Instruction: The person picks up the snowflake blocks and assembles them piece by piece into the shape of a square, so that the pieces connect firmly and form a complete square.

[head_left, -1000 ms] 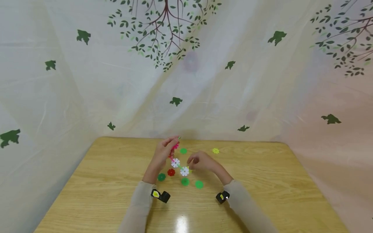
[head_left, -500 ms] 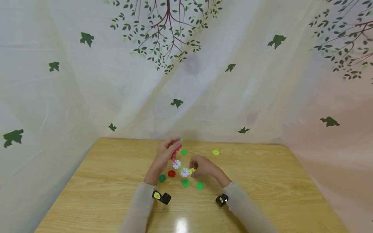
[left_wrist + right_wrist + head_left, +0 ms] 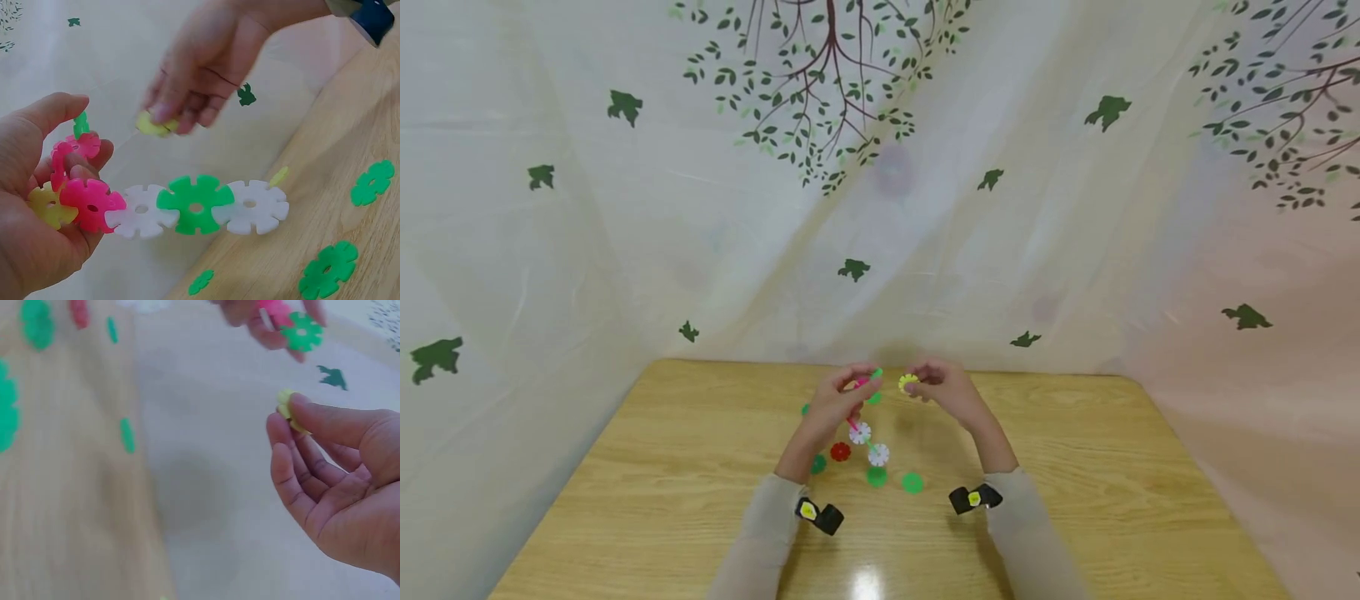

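Above the table [image 3: 1120, 467], the right hand [image 3: 952, 392] pinches a yellow disc [image 3: 907, 382].

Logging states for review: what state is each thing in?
Disc chain: linked, held in left grip
Yellow disc: separate, pinched in right grip
Edge-on yellow disc: attachment unclear
Red disc: loose, lying on table
Loose green discs: lying on table
Wrist cameras: worn
Cloth backdrop: creased

Behind the wooden table [image 3: 1120, 475], pale cloth [image 3: 737, 225] bears 2 printed trees [image 3: 831, 37].
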Demonstrator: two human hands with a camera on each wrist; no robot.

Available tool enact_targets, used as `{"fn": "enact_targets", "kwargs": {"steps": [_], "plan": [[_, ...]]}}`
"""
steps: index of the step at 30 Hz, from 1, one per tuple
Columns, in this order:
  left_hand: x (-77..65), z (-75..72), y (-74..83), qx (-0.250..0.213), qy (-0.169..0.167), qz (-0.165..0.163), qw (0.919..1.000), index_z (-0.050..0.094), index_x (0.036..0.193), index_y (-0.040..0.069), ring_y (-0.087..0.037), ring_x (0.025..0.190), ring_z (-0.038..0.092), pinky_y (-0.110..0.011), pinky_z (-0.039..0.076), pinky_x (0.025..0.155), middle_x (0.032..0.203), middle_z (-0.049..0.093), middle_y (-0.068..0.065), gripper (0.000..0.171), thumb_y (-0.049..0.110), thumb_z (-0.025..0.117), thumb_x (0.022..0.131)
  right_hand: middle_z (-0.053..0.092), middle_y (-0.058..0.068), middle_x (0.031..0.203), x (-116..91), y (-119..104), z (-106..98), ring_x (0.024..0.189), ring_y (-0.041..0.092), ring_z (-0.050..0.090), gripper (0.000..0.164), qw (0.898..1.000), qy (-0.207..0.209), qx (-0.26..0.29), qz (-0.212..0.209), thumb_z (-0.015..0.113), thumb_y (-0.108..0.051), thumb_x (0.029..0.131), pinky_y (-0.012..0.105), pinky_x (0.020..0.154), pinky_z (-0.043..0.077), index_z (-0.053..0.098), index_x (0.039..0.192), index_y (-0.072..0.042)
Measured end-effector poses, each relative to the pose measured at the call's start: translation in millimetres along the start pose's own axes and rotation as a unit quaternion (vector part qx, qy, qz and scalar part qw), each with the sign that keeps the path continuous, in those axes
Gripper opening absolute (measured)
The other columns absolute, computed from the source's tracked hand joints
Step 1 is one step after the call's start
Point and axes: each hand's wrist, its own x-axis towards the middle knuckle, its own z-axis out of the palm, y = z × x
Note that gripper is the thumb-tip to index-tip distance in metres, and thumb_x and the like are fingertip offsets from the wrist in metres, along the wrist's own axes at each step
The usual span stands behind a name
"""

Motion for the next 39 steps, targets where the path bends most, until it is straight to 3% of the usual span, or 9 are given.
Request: {"fn": "enact_targets", "kwargs": {"steps": [5, 10, 19, 24, 28, 34, 39], "plan": [[-2.3, 3.5, -3.3, 0.021, -0.030, 0.019, 0.9992, 0.069, 0.126, 0.010, -0.009, 0.055, 0.041, -0.018, 0.042, 0.048, 0.081, 0.055, 0.003, 0.033, 0.024, 0.072, 0.097, 0.072, 0.017, 0.098, -1.2, -11.4, -0.8, 0.080, 0.015, 0.069, 0.024, 0.996, 0.056, 0.056, -0.036, 0.071, -0.009, 0.096, 0.027, 0.071, 0.059, 0.070, 0.114, 0.007], [-2.6, 3.8, -5.3, 0.030, -0.049, 0.036, 0.9977, 0.067, 0.131, 0.006, -0.008, 0.055, 0.041, -0.018, 0.043, 0.048, 0.086, 0.058, 0.001, 0.035, 0.022, 0.068, 0.099, 0.072, 0.018, 0.097, -0.3, -14.6, 5.5, 0.077, 0.009, 0.066, 0.024, 0.992, 0.081, 0.066, -0.066, 0.070, -0.007, 0.096, 0.028, 0.071, 0.060, 0.071, 0.114, 0.009], [-1.8, 3.6, -2.4, 0.035, -0.043, 0.039, 0.9977, 0.068, 0.132, 0.006, -0.008, 0.055, 0.042, -0.019, 0.044, 0.047, 0.095, 0.065, -0.003, 0.035, 0.018, 0.069, 0.099, 0.069, 0.028, 0.105, 0.8, -19.6, 13.9, 0.081, 0.013, 0.065, 0.026, 0.992, 0.084, 0.055, -0.071, 0.069, -0.008, 0.097, 0.031, 0.073, 0.060, 0.070, 0.117, 0.008], [-1.0, 4.4, -2.4, 0.039, -0.032, 0.032, 0.9982, 0.069, 0.129, 0.006, -0.008, 0.054, 0.042, -0.018, 0.043, 0.048, 0.082, 0.061, -0.004, 0.034, 0.017, 0.070, 0.098, 0.069, 0.026, 0.102, -0.1, -19.7, 16.7, 0.081, 0.022, 0.067, 0.023, 0.992, 0.084, 0.050, -0.079, 0.070, -0.009, 0.097, 0.025, 0.073, 0.059, 0.071, 0.115, 0.005], [-0.7, 5.6, -3.0, 0.039, -0.032, 0.029, 0.9983, 0.068, 0.128, 0.004, -0.009, 0.054, 0.042, -0.018, 0.040, 0.048, 0.079, 0.059, 0.000, 0.033, 0.017, 0.069, 0.098, 0.070, 0.028, 0.101, 0.5, -18.7, 19.2, 0.080, 0.021, 0.068, 0.022, 0.992, 0.085, 0.061, -0.077, 0.071, -0.007, 0.095, 0.025, 0.073, 0.060, 0.070, 0.113, 0.007], [0.2, 7.1, -4.4, 0.030, -0.029, 0.037, 0.9984, 0.068, 0.128, 0.004, -0.009, 0.055, 0.042, -0.018, 0.037, 0.049, 0.100, 0.063, 0.001, 0.031, 0.016, 0.068, 0.099, 0.070, 0.026, 0.094, 3.7, -16.6, 27.1, 0.075, 0.015, 0.066, 0.018, 0.984, 0.129, 0.092, -0.080, 0.076, -0.005, 0.091, 0.022, 0.069, 0.059, 0.071, 0.104, 0.006], [0.0, 7.7, -5.0, 0.022, -0.023, 0.039, 0.9987, 0.068, 0.128, 0.003, -0.008, 0.055, 0.043, -0.018, 0.037, 0.048, 0.102, 0.062, 0.000, 0.031, 0.016, 0.068, 0.099, 0.070, 0.029, 0.092, 5.1, -15.8, 36.2, 0.072, 0.010, 0.066, 0.017, 0.974, 0.168, 0.118, -0.093, 0.078, -0.003, 0.088, 0.020, 0.067, 0.058, 0.071, 0.098, 0.009]]}}
